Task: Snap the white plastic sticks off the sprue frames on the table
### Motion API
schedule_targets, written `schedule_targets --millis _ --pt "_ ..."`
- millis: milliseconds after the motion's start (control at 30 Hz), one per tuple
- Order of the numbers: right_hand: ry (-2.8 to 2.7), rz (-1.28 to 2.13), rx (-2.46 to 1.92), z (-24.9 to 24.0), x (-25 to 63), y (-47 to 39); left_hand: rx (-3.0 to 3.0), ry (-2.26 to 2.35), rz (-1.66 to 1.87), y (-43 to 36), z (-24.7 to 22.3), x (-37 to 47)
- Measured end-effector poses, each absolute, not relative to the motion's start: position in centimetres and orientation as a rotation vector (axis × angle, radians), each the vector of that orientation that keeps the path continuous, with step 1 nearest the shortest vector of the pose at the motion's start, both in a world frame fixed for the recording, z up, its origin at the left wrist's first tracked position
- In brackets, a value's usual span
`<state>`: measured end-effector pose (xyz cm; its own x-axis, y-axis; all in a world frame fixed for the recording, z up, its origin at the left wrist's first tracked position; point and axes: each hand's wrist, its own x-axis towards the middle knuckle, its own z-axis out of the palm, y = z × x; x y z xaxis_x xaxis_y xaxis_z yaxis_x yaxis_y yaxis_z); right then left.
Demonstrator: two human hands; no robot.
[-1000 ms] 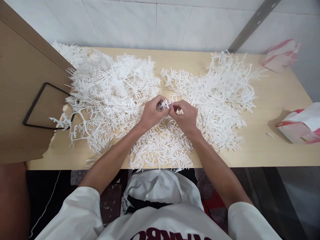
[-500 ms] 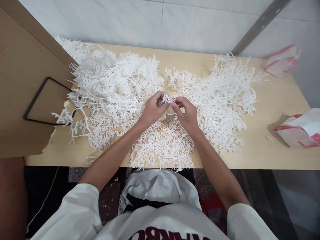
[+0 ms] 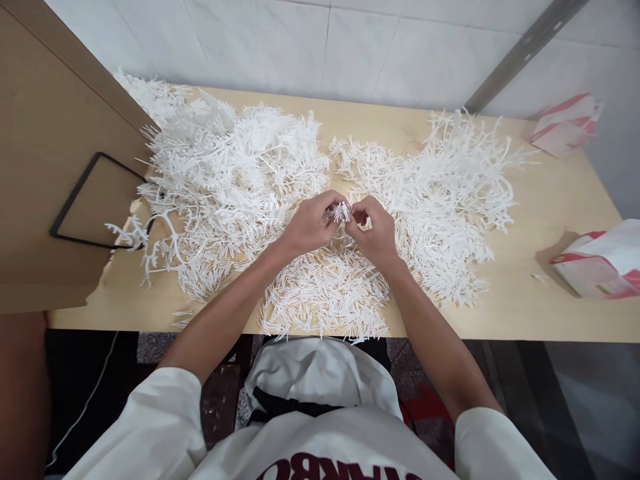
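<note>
Over the middle of the table, my left hand (image 3: 311, 221) is closed on a white branched sprig (image 3: 341, 213) with many thin tips. Close beside it, the thumb and fingers of my right hand (image 3: 374, 232) pinch at the sprig's right side; exactly what lies between those fingertips is hidden. A tangled heap of white branched sprigs (image 3: 235, 153) spreads to the left. Right of my hands lies another white heap (image 3: 450, 193), with longer curved stems toward its back. Many short white sticks (image 3: 325, 293) lie loose below my wrists, reaching the table's front edge.
A brown cardboard panel (image 3: 65, 120) with a black rectangular wire loop (image 3: 75, 197) stands at left. Red-and-white paper bags stand at right, one near (image 3: 600, 263), one farther back (image 3: 567, 123). A metal post (image 3: 525, 57) rises by the tiled wall (image 3: 280, 47).
Both hands have stayed together at mid-table. My left hand has turned slightly and shifted a little right and nearer me with the sprig, and my right fingertips have curled in closer.
</note>
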<state>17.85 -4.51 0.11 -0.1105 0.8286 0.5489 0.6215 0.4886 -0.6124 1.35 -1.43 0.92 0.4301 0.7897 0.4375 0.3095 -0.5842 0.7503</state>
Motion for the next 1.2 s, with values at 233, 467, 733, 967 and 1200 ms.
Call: schedule_targets --millis 233,467,733,967,1200 --pt "-1.688 0.073 -1.216 -0.4 17.2 -4.7 1.93 1.016 1.193 -2.1 1.3 1.9" --pt "-1.53 0.175 -1.288 -0.1 17.9 -4.5 1.662 1.08 1.268 -0.7 0.3 1.7" --pt "-1.705 0.38 -1.28 0.4 18.6 -4.1 1.444 0.842 1.23 -0.4 0.0 2.0" --pt "-1.967 0.336 -1.281 0.1 18.5 -4.2 1.723 1.024 1.177 -1.1 0.3 1.9" --pt "-2.034 0.429 -1.213 0.9 18.4 -4.5 1.691 0.834 1.079 -1.6 0.4 2.2"
